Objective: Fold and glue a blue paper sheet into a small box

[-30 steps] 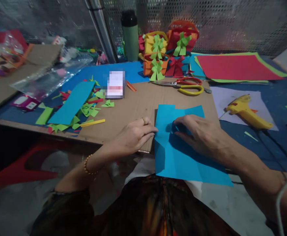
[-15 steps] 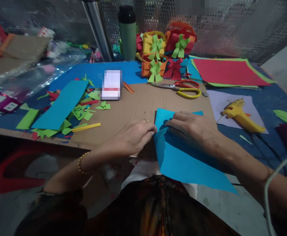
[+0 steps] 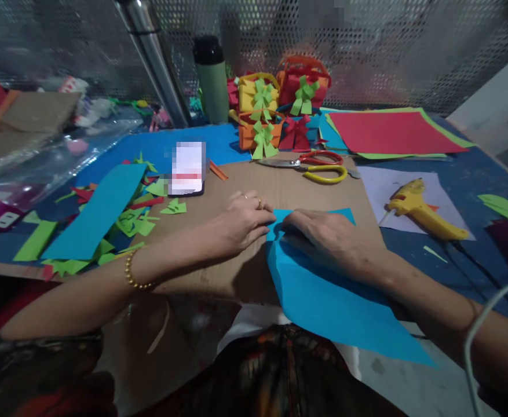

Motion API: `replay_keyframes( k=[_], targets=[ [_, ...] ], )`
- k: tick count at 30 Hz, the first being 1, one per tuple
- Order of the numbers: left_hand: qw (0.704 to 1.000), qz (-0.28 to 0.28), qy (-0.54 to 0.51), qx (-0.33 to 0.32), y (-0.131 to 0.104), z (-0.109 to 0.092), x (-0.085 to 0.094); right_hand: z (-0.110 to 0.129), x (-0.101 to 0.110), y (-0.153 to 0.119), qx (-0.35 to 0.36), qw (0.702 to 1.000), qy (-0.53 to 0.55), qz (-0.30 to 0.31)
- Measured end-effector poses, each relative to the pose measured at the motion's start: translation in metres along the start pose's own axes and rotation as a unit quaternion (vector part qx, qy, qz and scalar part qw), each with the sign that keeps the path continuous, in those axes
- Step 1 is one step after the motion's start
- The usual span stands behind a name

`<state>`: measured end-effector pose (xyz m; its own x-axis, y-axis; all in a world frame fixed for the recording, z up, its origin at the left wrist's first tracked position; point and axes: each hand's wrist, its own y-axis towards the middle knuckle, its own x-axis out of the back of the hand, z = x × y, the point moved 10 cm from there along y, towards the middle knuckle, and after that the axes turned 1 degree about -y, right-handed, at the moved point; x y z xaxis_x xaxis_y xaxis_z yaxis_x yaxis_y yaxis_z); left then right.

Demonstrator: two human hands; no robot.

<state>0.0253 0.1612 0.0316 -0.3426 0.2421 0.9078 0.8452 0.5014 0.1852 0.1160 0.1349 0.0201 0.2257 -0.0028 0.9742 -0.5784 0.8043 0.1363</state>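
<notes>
A large blue sheet of paper (image 3: pixel 332 301) lies partly on the brown cardboard (image 3: pixel 210 272) and hangs over the front edge of the table, with a fold or bend near its far left part. My left hand (image 3: pixel 245 223) has its bent fingers closed on the sheet's upper left edge. Across the upper part of the same sheet rests my right hand (image 3: pixel 323 234), fingers curled together and pressing on the paper; its fingertips are partly hidden.
Beyond the hands lie scissors (image 3: pixel 323 168) and a phone (image 3: pixel 187 168). Small paper bags (image 3: pixel 258 130) stand at the back beside a green bottle (image 3: pixel 212 81). A yellow glue gun (image 3: pixel 427 211) is on the right; paper scraps (image 3: pixel 136 223) are on the left.
My left hand has moved slightly up along the sheet's edge, and my right hand's fingers are curled closer to it. The whole view has shifted a little.
</notes>
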Motion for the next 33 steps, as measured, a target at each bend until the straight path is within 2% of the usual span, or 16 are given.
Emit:
replay_keyframes(
  k=[5,8,10,14,16,17,20,22,24,27,30,32,33],
  targets=[
    [0.996,-0.053,0.059,-0.03,-0.006,0.005,-0.007,-0.001,-0.002,0.001,-0.029,0.999,-0.018,-0.003],
    [0.995,-0.057,0.078,-0.039,-0.007,0.004,-0.009,0.002,0.0,0.0,-0.034,0.999,-0.036,0.004],
    [0.994,-0.049,0.084,-0.041,-0.006,0.004,-0.01,0.005,0.011,-0.005,-0.027,0.999,-0.041,-0.019],
    [0.993,-0.047,0.094,-0.051,-0.006,0.005,-0.008,-0.006,0.056,-0.037,-0.024,0.989,-0.08,-0.118],
    [0.992,-0.051,0.102,-0.058,-0.006,0.005,-0.007,-0.026,0.082,-0.063,-0.065,0.969,-0.152,-0.186],
    [0.991,-0.054,0.105,-0.062,-0.006,0.004,-0.006,-0.04,0.094,-0.079,-0.104,0.948,-0.206,-0.221],
    [0.99,-0.059,0.104,-0.072,-0.006,0.001,-0.005,-0.08,0.115,-0.124,-0.256,0.868,-0.353,-0.237],
    [0.99,-0.069,0.102,-0.071,-0.006,0.001,-0.003,-0.1,0.118,-0.146,-0.334,0.841,-0.374,-0.205],
    [0.986,-0.092,0.11,-0.086,-0.006,0.0,0.0,-0.115,0.11,-0.154,-0.372,0.846,-0.355,-0.139],
    [0.978,-0.117,0.13,-0.114,-0.002,-0.006,0.004,-0.127,0.094,-0.15,-0.38,0.866,-0.323,-0.033],
    [0.98,-0.074,0.154,-0.105,0.006,-0.011,0.001,-0.13,0.078,-0.139,-0.364,0.877,-0.309,0.045],
    [0.983,-0.035,0.162,-0.072,0.011,-0.008,-0.004,-0.136,0.067,-0.137,-0.375,0.868,-0.309,0.1],
    [0.985,-0.035,0.155,-0.062,0.013,-0.007,-0.004,-0.142,0.066,-0.14,-0.404,0.857,-0.303,0.106]
  ],
)
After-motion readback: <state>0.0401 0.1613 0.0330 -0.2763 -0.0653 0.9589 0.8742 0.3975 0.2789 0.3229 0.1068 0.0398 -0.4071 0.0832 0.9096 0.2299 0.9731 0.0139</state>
